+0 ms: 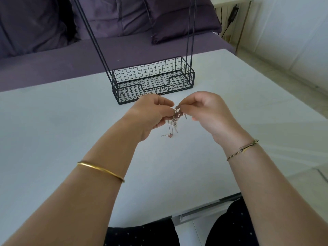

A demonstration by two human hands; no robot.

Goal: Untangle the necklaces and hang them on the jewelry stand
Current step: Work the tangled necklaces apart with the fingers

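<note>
My fingertips [167, 103] were curled in and pinched the necklaces [177, 113] from both sides. The left hand [150, 114] held the left edge of the knot and the right hand [207, 110] held the right edge. I held it so, I think, to open the knot a little and see which chain goes where.

The knot was in the air between my hands, above the table [53, 121], so the loose ends could fall free. They hung down from the knot, so the long axis of the bundle was about vertical, with a pendant [170, 135] lowest. I cannot tell if it touched the table.

The stand [152, 80] was just behind my hands, and its rods went up out of view. I saw nothing hanging on it.
</note>
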